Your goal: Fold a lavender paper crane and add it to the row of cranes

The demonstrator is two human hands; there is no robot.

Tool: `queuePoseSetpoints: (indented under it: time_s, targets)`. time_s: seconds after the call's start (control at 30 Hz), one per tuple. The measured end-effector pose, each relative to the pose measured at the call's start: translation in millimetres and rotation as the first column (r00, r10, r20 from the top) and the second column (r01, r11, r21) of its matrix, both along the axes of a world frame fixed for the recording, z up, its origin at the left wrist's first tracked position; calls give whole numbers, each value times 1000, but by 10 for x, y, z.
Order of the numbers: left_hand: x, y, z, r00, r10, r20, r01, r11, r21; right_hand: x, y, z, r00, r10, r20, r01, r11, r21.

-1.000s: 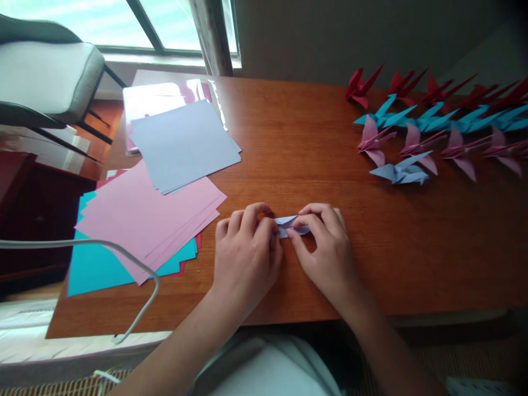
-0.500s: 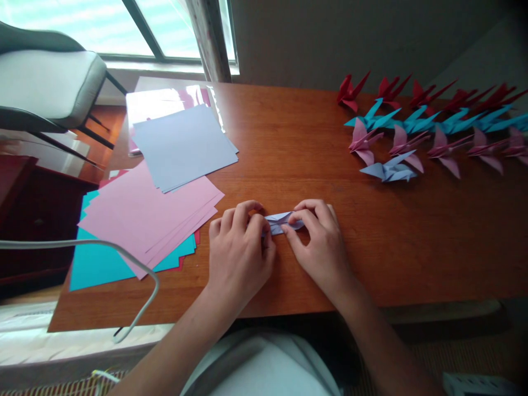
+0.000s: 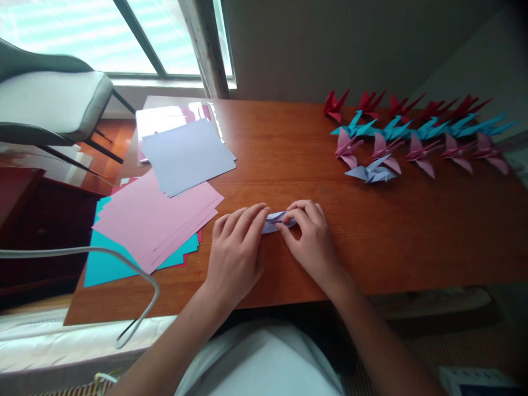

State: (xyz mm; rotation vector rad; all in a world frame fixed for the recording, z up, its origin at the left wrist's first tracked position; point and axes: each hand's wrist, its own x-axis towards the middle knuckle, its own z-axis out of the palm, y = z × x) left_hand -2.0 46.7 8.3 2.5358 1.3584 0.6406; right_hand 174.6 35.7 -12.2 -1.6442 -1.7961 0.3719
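Observation:
A small light-blue folded paper (image 3: 274,222), creased into a narrow strip, lies on the wooden table in front of me. My left hand (image 3: 236,245) covers its left end, fingers bent close together over it, and hides that part. From the other side, my right hand (image 3: 308,236) pinches the right end between thumb and fingers. Beyond my right hand sits a light-blue paper crane (image 3: 371,172). Left of my hands, pink sheets (image 3: 160,220) overlap turquoise sheets (image 3: 108,265), with light-blue sheets (image 3: 190,157) lying farther back.
Rows of red cranes (image 3: 335,106), turquoise cranes (image 3: 357,127) and pink cranes (image 3: 347,148) stand at the back right. A white cable (image 3: 148,278) curves over the table's left front. A chair (image 3: 53,102) stands beyond the left edge, near the window.
My left hand's fingers have straightened and drawn closer together over the paper's left end. My right hand keeps its pinch. The whole view has shifted a little.

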Motion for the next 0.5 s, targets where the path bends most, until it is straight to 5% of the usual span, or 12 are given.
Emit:
queuePoseSetpoints:
  time_s: [0.1,0.23,0.5]
  targets:
    - [-13,-51,-7,983,-122,-136,124,992,3,0,2,-7,1000,-2,7,2,1000,14]
    - [-26,-120,-21,959,-141,-247,146,989,3,0,-5,-34,1000,-1,29,0,999,38]
    - [-97,-217,-34,955,-194,-224,180,980,-82,40,-23,14,997,75,25,-75,997,33]
